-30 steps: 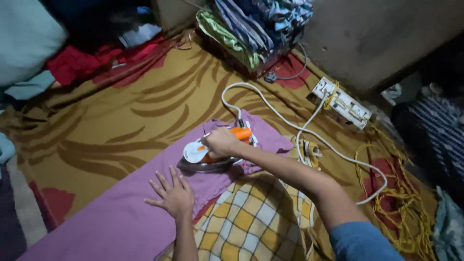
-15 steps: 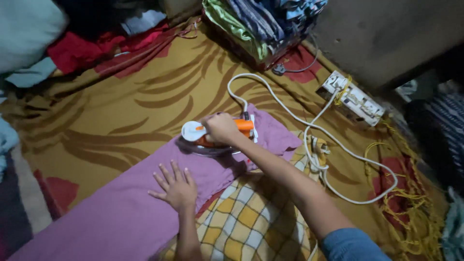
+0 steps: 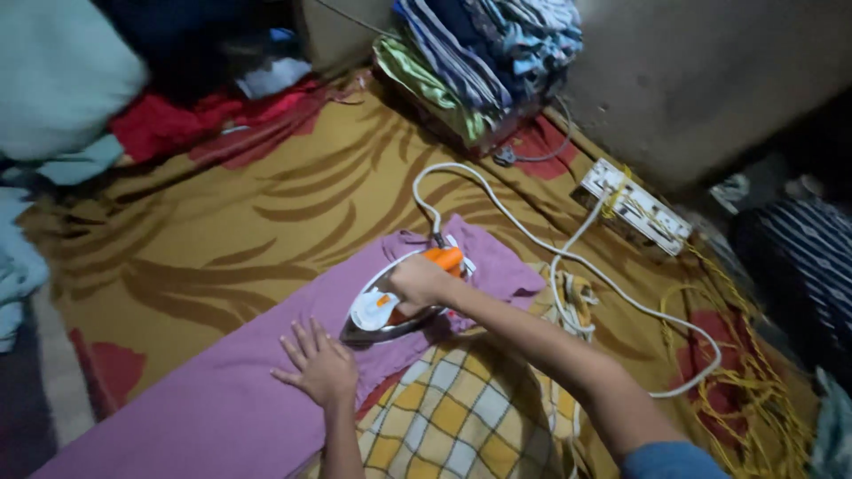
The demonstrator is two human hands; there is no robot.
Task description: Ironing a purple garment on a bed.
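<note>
Dim floor space, spread with a mustard-yellow patterned blanket [image 3: 266,222], serves as the working surface; nearest the viewer lies a yellow-and-white checked cloth [image 3: 461,417], and just left of it a long purple cotton garment [image 3: 204,408] runs from the near left toward the middle. On this garment the left hand [image 3: 321,368] rests flat with fingers spread, grasping nothing, pinning the soft, limp fabric, which looks light and apt to wrinkle or slide. Just beyond it sits the white and orange electric iron [image 3: 390,306], soleplate down on the purple cloth; the right hand [image 3: 419,282] is clenched round its orange handle, the proper hold, since the metal base is probably hot, heavy and stiff. A white power cord [image 3: 532,239] loops from the iron's rear toward a white extension socket strip [image 3: 635,208] at the far right, near tangled yellow wire [image 3: 745,390]; that cord could snag a sweep. Farther off stand a stack of folded striped clothes [image 3: 479,62] and a red cloth heap [image 3: 204,120].
</note>
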